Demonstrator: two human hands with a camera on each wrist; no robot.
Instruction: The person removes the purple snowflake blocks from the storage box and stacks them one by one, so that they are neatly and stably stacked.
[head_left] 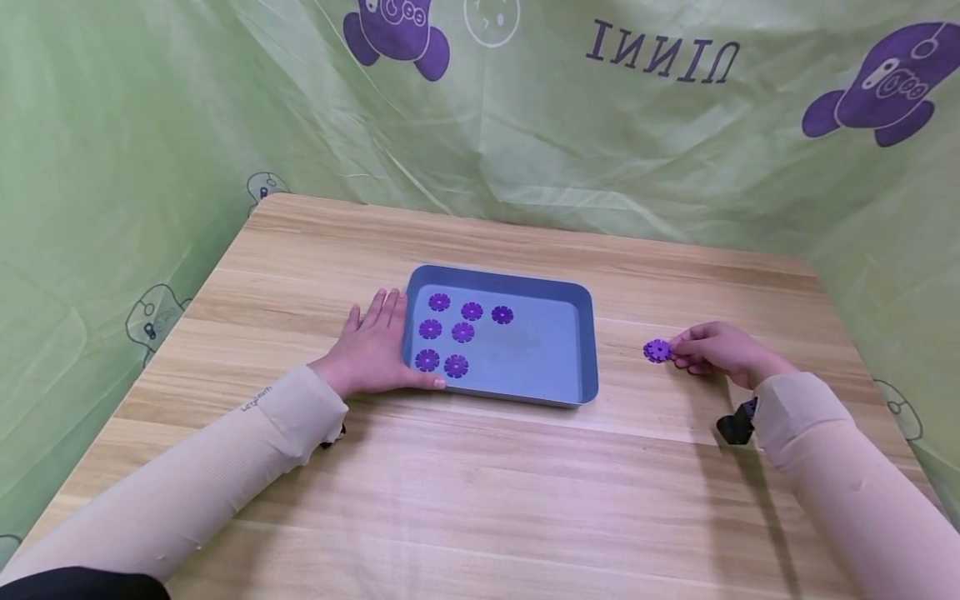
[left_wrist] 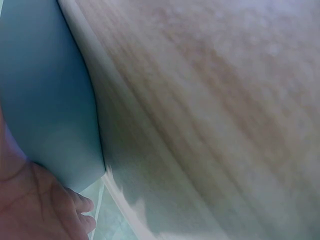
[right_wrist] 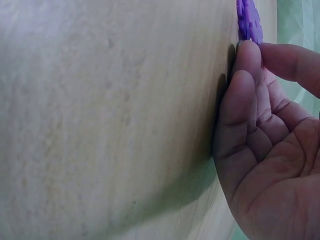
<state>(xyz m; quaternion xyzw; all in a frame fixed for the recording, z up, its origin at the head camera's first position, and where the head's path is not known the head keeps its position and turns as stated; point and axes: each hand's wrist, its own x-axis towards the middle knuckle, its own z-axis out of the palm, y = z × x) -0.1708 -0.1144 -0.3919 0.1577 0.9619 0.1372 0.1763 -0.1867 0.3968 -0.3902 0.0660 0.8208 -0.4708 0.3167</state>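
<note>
A blue-grey tray [head_left: 536, 342] lies on the table with several purple notched plastic discs [head_left: 462, 332] in its left half. My left hand [head_left: 375, 350] rests against the tray's left side, fingers straight, the thumb along the front rim. In the left wrist view, the tray wall [left_wrist: 55, 100] rises beside that palm [left_wrist: 37, 205]. To the right of the tray, my right hand [head_left: 716, 350] pinches a purple notched disc [head_left: 657, 351] between thumb and fingertips. It appears to overlap a second one. The right wrist view shows the pinched disc [right_wrist: 249, 21] edge-on, close above the tabletop.
The wooden table [head_left: 480, 483] stretches around the tray on all sides. Green fabric [head_left: 562, 158] printed with purple figures hangs behind and beside it. A black wrist device [head_left: 737, 423] sits under the right sleeve.
</note>
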